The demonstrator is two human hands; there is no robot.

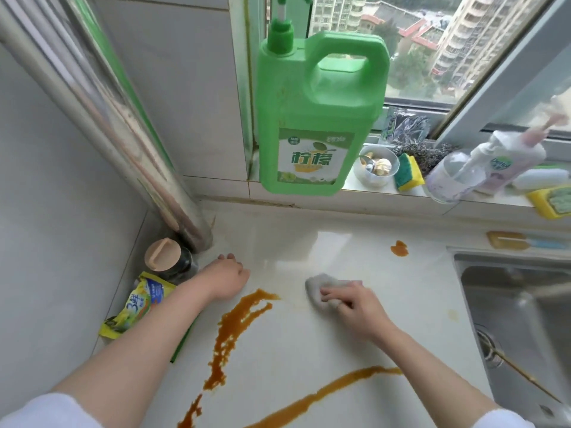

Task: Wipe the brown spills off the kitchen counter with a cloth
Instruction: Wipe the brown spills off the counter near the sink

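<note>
Pressing a grey cloth (321, 290) onto the table (309, 335), the right hand (355, 307) has fingers curled on it; left hand (227, 278) (flat, fingers relaxed) rests beyond the brown spills (234, 322).

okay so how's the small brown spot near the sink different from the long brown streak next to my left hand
The small brown spot is a compact blob; the long streak is a thin, ragged trail running toward the near edge of the counter. The spot sits beyond the cloth held by the right hand, closer to the sink; the streak starts beside the left hand. Both are the same amber brown, and neither is wiped yet.
</note>
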